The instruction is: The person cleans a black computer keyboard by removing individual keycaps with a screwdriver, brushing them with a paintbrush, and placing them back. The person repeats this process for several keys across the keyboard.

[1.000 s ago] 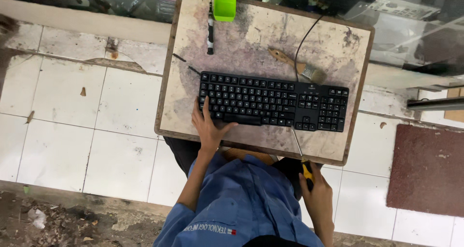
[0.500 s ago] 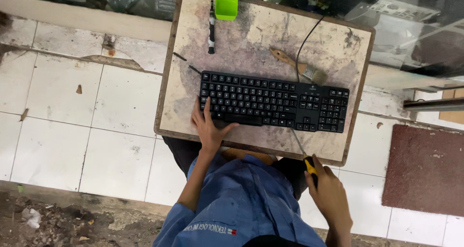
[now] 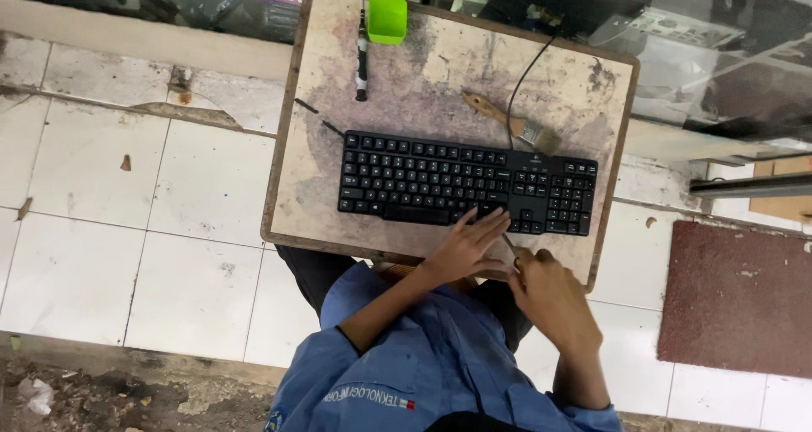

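Gripping a thin tool (image 3: 507,244), the right hand (image 3: 550,298) is closed around its handle, the tip touching the keyboard (image 3: 467,183) just ahead. Beside it the left hand (image 3: 463,248) lies open, fingers on the keys. Beyond the keyboard lie a brush (image 3: 507,121), pen (image 3: 361,51) and green cup (image 3: 387,19).

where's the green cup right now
In the head view, the small bright green plastic cup stands at the far edge of the worn wooden table, toward its left corner, just right of the black pen-shaped tool and beyond the black keyboard.
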